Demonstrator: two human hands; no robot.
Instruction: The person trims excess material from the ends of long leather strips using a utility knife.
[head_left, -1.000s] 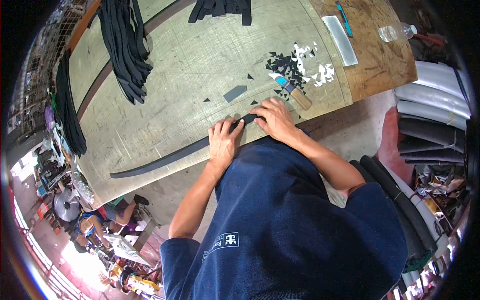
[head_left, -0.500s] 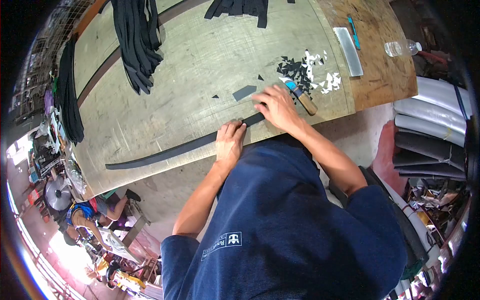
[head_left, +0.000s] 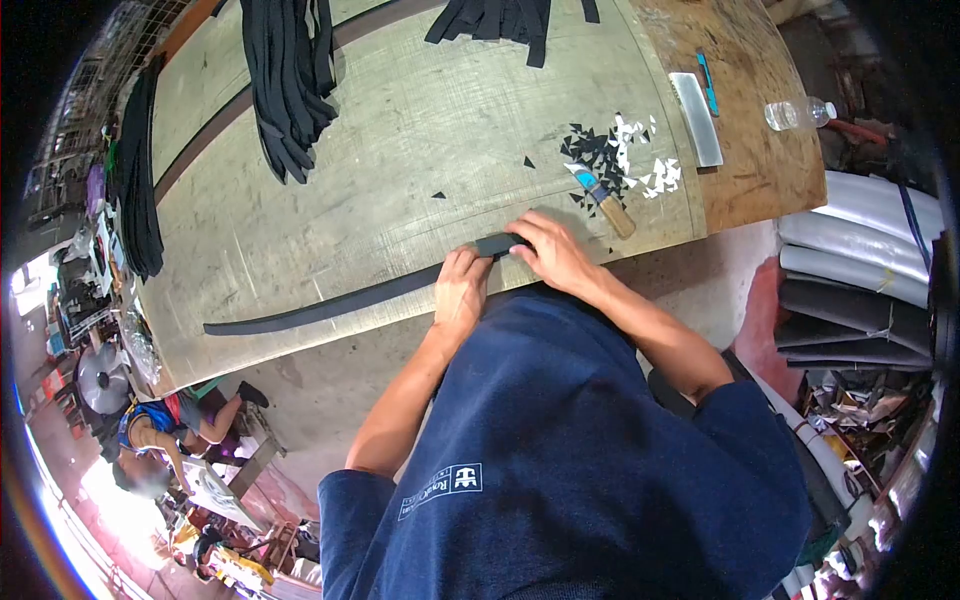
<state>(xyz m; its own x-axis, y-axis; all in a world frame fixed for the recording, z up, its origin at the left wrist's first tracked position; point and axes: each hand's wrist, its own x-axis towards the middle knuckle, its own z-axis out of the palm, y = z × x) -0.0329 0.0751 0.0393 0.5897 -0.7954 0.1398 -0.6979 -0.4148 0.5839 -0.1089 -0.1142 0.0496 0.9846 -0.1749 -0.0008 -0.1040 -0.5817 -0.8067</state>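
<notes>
Black strip (head_left: 330, 305) lies along the bench (head_left: 400, 130) near edge; left hand (head_left: 462, 285) presses flat on it, right hand (head_left: 548, 250) pinches a dark grey piece (head_left: 497, 243) at its end. Knife (head_left: 605, 200) and cut scraps (head_left: 615, 155) just beyond.

Just beyond the hands, a wooden-handled knife (head_left: 603, 197) among black and white scraps (head_left: 618, 155) on the counter (head_left: 400, 120). Farther off, a metal bar (head_left: 696, 118), a water bottle (head_left: 795, 113), piled black strips (head_left: 288, 80). Rolled sheets (head_left: 860, 270) off to the right.
</notes>
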